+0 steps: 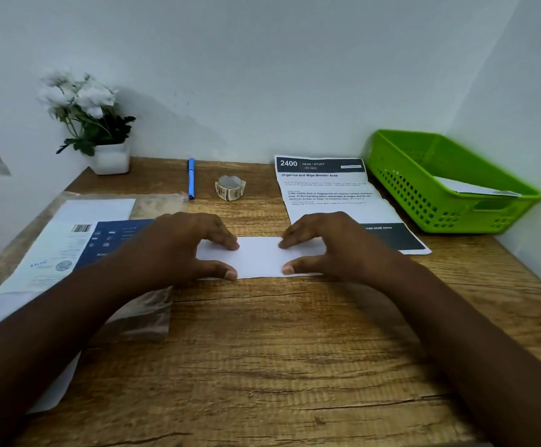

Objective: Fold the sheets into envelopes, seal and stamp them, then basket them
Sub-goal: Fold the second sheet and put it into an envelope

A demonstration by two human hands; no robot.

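A folded white sheet (258, 257) lies flat on the wooden desk (262, 350) in the middle. My left hand (182, 245) presses its left end with fingertips and thumb. My right hand (330, 245) presses its right end the same way. A green plastic basket (424, 188) stands at the right and holds a white folded paper (469, 188). A small roll of stamps (230, 188) stands behind the sheet. A pack of white sheets in a clear wrapper (78, 240) lies at the left.
A blue pen (191, 178) lies near the back wall. A printed task sheet (330, 195) lies between the roll and the basket. A white pot of white flowers (101, 137) stands in the back left corner. Walls close the desk at back and right.
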